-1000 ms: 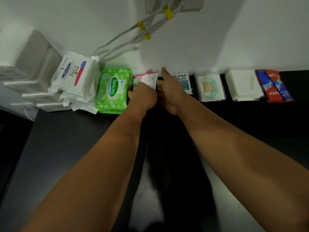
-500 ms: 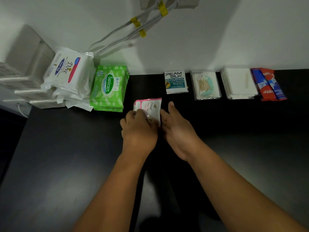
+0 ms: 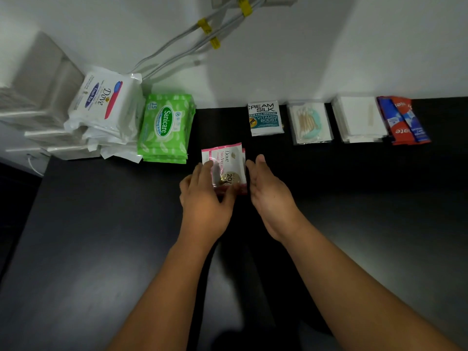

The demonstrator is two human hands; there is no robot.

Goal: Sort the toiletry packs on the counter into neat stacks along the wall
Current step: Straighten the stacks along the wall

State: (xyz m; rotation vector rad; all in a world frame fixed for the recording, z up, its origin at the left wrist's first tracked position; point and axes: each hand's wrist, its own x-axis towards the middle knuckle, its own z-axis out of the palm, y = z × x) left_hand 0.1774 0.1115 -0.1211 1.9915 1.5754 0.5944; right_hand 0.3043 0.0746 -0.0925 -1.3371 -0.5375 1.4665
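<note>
Pink Dove sachets (image 3: 226, 164) at frame centre, off wall, on black counter (image 3: 101, 236). Left hand (image 3: 205, 198) pinches their lower left edge, fingers closed on them. Right hand (image 3: 271, 196) open, palm inward, just beside right edge, holding nothing. Along wall, left to right: Dove wipes stack (image 3: 101, 107), green Sanicare wipes (image 3: 166, 127), Cream Silk sachet (image 3: 266, 119), cotton buds pack (image 3: 310, 122), white packs (image 3: 359, 119), Colgate sachets (image 3: 404, 120).

At frame centre, the Dove sachets (image 3: 224, 163) are white with pink borders and a gold patch. Left, the Sanicare wipes (image 3: 166, 127) are leaf-patterned bright green. Upper right, the toothpaste sachets (image 3: 404, 121) are red and blue on the black counter (image 3: 354, 198).
</note>
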